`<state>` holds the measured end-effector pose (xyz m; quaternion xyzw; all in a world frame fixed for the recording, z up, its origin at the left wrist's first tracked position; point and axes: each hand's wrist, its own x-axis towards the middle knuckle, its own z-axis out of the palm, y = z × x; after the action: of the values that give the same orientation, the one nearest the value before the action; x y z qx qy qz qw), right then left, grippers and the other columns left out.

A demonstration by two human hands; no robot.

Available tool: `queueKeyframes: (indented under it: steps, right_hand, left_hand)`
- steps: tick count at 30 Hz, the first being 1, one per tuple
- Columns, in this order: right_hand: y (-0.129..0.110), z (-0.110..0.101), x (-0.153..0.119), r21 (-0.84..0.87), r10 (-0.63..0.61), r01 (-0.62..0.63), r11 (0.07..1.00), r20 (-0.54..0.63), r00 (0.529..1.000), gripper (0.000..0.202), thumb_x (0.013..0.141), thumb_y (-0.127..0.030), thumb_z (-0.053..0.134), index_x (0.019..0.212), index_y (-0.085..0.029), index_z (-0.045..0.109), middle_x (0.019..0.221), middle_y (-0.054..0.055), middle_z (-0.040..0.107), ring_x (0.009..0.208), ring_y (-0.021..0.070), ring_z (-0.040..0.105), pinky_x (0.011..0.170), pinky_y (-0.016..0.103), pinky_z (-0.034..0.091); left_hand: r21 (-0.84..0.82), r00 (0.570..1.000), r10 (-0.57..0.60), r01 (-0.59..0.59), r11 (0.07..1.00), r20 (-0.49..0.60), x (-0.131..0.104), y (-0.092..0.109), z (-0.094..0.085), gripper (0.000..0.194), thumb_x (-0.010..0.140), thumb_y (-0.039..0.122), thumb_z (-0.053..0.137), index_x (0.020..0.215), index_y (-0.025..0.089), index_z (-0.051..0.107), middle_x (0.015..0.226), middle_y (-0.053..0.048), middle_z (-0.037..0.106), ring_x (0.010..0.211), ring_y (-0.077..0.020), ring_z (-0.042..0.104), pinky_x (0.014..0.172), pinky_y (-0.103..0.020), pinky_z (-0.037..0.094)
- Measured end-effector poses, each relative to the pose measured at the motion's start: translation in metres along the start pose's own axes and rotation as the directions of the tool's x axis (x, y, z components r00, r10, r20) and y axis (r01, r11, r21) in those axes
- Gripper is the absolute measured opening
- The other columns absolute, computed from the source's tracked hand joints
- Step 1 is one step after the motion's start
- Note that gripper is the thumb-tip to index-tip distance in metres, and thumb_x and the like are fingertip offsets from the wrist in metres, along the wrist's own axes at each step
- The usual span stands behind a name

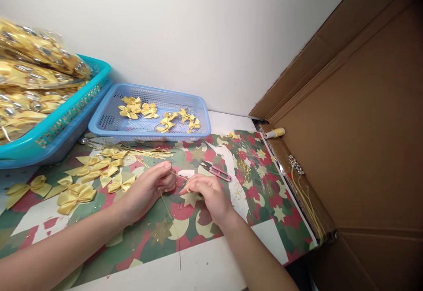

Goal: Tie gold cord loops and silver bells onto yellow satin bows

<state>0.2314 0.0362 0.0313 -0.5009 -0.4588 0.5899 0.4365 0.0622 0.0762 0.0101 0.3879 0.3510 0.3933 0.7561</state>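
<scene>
Gripping the thin yellow cord (167, 208) in the left hand (154, 186), curled nearly closed, and pinching it between thumb and fingertips of the right hand (211, 194) nearby, seemingly to control the short span between. Letting a tail run from the left hand across the patterned tabletop (142, 251) towards the near edge, perhaps to stay clear of both palms. Impossible to tell whether looped or knotted under those right fingertips. Note the pink-handled thread snips (216, 171) lying just beyond, probably for quick reach. Spot gold ribbon bows (76, 197) loose by the left forearm, likely for easy picking, and more bows (130, 107) inside the blue basket (148, 136), presumably to stay separate.
</scene>
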Motion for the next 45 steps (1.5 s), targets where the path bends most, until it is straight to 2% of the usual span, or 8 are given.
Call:
queueKeyframes:
  steps: [5,9,14,22,28,32,40,45]
  right_hand:
    - [-0.003,0.001,0.000,0.050,0.013,-0.014,0.999,0.009,1.000,0.023,0.069,-0.030,0.056,0.053,-0.022,0.071,0.071,0.004,0.066,0.079,0.0195,0.057,0.081,0.031,0.047]
    - [-0.003,0.000,0.000,0.069,0.007,-0.008,0.998,0.018,1.000,0.026,0.071,-0.032,0.053,0.054,-0.021,0.069,0.072,0.006,0.066,0.080,0.0204,0.056,0.080,0.033,0.045]
    - [-0.003,-0.001,-0.002,0.050,-0.012,0.009,0.999,0.063,0.998,0.017,0.068,-0.030,0.060,0.062,-0.022,0.073,0.082,0.004,0.065,0.087,0.0207,0.059,0.085,0.034,0.045]
    - [0.000,-0.001,-0.001,0.044,0.015,-0.017,0.999,0.040,0.999,0.012,0.068,-0.029,0.062,0.061,-0.020,0.066,0.079,0.003,0.061,0.080,0.0184,0.057,0.077,0.033,0.043]
    - [-0.002,0.000,-0.002,0.040,0.012,-0.014,0.999,0.055,0.998,0.013,0.068,-0.031,0.061,0.061,-0.020,0.064,0.080,0.004,0.060,0.084,0.0196,0.056,0.077,0.033,0.043]
    - [-0.002,-0.001,-0.002,0.024,0.019,-0.020,1.000,0.063,0.998,0.015,0.069,-0.033,0.062,0.063,-0.020,0.065,0.080,0.004,0.060,0.085,0.0198,0.055,0.079,0.033,0.041]
    - [0.002,0.001,-0.002,0.013,0.031,-0.031,0.999,0.046,0.998,0.009,0.066,-0.027,0.064,0.062,-0.020,0.064,0.078,0.002,0.055,0.070,0.0145,0.044,0.063,0.028,0.034]
    - [0.000,0.002,-0.003,-0.065,0.022,-0.017,0.998,0.070,0.997,0.009,0.069,-0.027,0.066,0.064,-0.019,0.065,0.079,0.000,0.054,0.065,0.0121,0.041,0.058,0.026,0.034]
  left_hand:
    - [0.014,1.000,0.005,-0.005,1.000,-0.013,-0.001,0.001,0.000,0.048,0.088,0.052,0.064,0.058,0.023,0.040,0.057,0.005,0.032,0.057,-0.0150,0.027,0.054,-0.026,0.033]
    - [0.008,1.000,0.018,-0.018,1.000,-0.015,-0.004,0.001,0.001,0.047,0.084,0.055,0.068,0.059,0.023,0.044,0.058,0.005,0.038,0.058,-0.0149,0.034,0.055,-0.026,0.036]
    - [0.115,0.997,0.079,-0.079,0.990,0.007,-0.005,-0.002,0.000,0.035,0.078,0.042,0.079,0.068,0.022,0.053,0.082,0.002,0.057,0.069,-0.0155,0.052,0.064,-0.027,0.045]
    - [0.157,0.994,0.100,-0.093,0.983,-0.035,-0.004,-0.004,-0.002,0.038,0.077,0.043,0.082,0.068,0.021,0.053,0.094,0.000,0.061,0.071,-0.0143,0.060,0.065,-0.027,0.052]
    - [0.184,0.997,0.061,-0.051,0.982,-0.048,-0.007,0.002,0.005,0.036,0.072,0.043,0.087,0.073,0.023,0.056,0.112,-0.006,0.070,0.091,-0.0244,0.071,0.073,-0.033,0.058]
    - [0.168,0.999,0.024,-0.015,0.986,-0.048,-0.008,0.006,0.009,0.043,0.068,0.041,0.089,0.071,0.024,0.050,0.109,-0.008,0.075,0.096,-0.0274,0.071,0.077,-0.035,0.060]
    - [0.143,0.999,0.043,-0.042,0.989,-0.005,-0.007,0.003,0.005,0.045,0.072,0.042,0.087,0.071,0.023,0.046,0.099,-0.003,0.077,0.091,-0.0213,0.070,0.075,-0.031,0.058]
    - [0.117,0.999,0.054,-0.055,0.992,0.007,-0.006,0.002,0.005,0.047,0.074,0.042,0.086,0.071,0.023,0.044,0.088,0.000,0.075,0.083,-0.0169,0.068,0.071,-0.027,0.054]
